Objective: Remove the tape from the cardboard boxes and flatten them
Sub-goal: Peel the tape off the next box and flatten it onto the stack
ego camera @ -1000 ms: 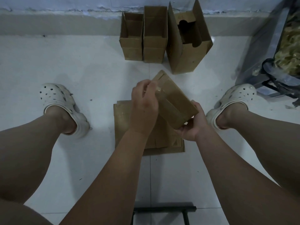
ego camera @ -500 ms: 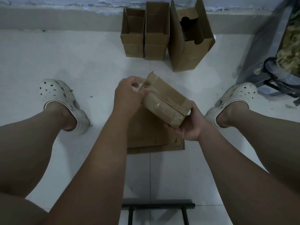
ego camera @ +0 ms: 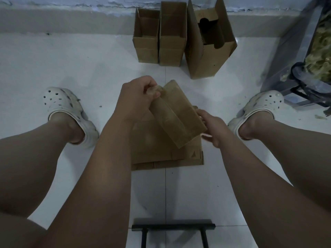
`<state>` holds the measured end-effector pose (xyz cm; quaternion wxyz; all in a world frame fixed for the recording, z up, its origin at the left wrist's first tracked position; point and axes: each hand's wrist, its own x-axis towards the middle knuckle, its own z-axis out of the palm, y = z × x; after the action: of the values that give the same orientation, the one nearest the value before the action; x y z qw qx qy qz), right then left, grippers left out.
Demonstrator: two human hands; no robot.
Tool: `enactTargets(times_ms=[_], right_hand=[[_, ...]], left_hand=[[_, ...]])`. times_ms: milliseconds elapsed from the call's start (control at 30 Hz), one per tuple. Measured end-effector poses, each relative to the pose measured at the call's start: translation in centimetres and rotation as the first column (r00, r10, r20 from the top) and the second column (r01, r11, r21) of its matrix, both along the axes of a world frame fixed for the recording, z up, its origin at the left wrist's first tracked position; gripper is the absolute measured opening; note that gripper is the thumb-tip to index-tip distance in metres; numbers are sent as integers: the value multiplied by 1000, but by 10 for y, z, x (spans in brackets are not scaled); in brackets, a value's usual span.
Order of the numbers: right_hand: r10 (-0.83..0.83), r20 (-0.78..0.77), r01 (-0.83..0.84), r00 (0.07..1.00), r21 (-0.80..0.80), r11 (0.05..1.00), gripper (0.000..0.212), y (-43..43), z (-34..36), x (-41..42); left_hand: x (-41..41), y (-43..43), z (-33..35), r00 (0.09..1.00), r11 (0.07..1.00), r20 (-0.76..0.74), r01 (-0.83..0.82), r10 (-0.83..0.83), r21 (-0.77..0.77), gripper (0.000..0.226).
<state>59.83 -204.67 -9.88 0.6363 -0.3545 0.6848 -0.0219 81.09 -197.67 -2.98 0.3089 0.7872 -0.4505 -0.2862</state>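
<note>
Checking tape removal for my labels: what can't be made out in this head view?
All head view.
Small brown cardboard box: tape dim, blurred; the left hand covers the pinched corner.
Flattened brown cardboard stack: sheet count hidden under box and arms.
Black metal frame: cut off by bottom edge.

White clogs (ego camera: 64, 108) are worn on a white tiled floor (ego camera: 53, 59). A black metal frame (ego camera: 172, 227) is seen nearest the camera, and a dark rack (ego camera: 293, 56) is set at the right.
</note>
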Motion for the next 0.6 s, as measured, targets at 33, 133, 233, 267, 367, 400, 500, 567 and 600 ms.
enactTargets(times_ms=[33,133,233,267,367,400,500,567,600], right_hand=[[57,-127,-75,990,-139,987,51,-5,1,1],[186,-146,-228,972,-367,902,65,-15,12,9],[228,171,-193,959,-197,961,44,-21,31,22],[236,242,-215,941,-110,970,47,-22,35,23],[229,419,-290,879,89,953,82,-20,35,15],[213,468,-308,858,136,942,92,-17,33,11],[175,582,-340,794,187,922,108,-8,34,6],[214,633,-392,744,155,907,115,-8,36,6],[239,656,-426,716,139,894,114,-11,38,6]], left_hand=[[0,-1,2,999,999,27,40,-40,0,5],[-6,-2,4,993,993,9,114,-114,14,4],[-18,-4,2,988,991,-88,131,-128,24,5],[-21,-5,1,984,992,-134,122,-119,14,4],[-25,-6,6,962,992,-242,124,-124,-14,0],[-25,-7,8,950,990,-279,139,-139,-19,1],[-25,-5,14,875,987,-457,150,-160,-59,5],[-22,-4,17,840,989,-522,113,-147,-96,12],[-21,-4,18,839,989,-525,101,-144,-110,21]])
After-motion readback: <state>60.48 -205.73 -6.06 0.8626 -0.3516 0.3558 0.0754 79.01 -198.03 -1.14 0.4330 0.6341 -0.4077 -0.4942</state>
